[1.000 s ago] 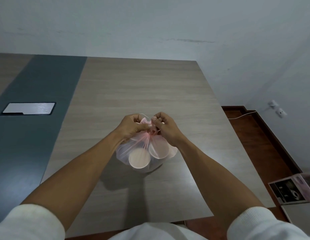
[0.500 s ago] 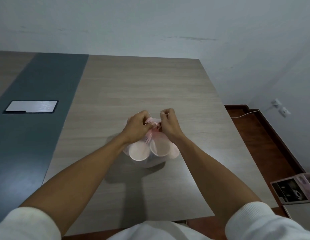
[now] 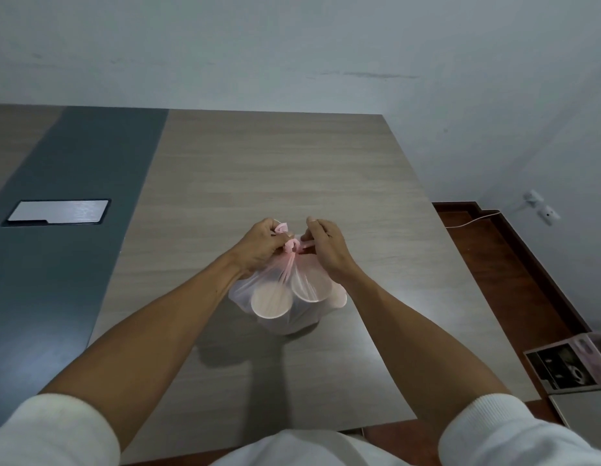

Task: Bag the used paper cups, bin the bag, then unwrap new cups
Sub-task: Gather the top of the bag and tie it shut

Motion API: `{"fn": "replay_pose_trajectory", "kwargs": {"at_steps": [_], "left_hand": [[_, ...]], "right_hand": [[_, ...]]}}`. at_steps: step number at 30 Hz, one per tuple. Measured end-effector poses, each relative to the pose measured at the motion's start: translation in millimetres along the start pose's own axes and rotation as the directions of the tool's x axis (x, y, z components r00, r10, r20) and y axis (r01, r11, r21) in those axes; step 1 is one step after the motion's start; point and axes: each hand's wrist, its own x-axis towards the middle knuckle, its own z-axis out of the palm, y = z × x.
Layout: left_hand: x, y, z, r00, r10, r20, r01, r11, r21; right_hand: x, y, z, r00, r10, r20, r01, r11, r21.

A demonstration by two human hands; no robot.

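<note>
Head view: your left hand [image 3: 258, 245] and right hand [image 3: 326, 245] pinch the bag [image 3: 285, 297] handles, mid-knot; cinch tight, then bin it.

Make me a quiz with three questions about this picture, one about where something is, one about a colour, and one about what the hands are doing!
1. Where is the bag of cups?
A. on the floor
B. on the table
C. in a bin

2. What colour are the bag's tied handles?
A. pink
B. green
C. black

3. What are the left hand and right hand doing?
A. lying flat on the table
B. holding a cup each
C. pinching the bag's handles at the knot

Answers:
1 B, the bag sits on the wooden tabletop.
2 A, the twisted plastic at the top is pink.
3 C, both hands' fingers curl round the handle ends.
</note>
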Motion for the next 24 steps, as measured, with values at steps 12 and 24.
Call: {"fn": "replay_pose_trajectory", "kwargs": {"at_steps": [12,24], "left_hand": [[5.7,-0.6,1.1,0.990,-0.006,-0.140,-0.005,0.997,-0.078],[24.2,-40.6,-37.4,0.931,-0.071,-0.358,0.145,0.972,0.184]], "right_hand": [[-5.5,-0.3,-17.0,0.977,-0.033,0.209,0.072,0.981,-0.182],[-11.6,12.6,-40.7,0.987,0.038,0.158,0.027,0.920,-0.391]]}}
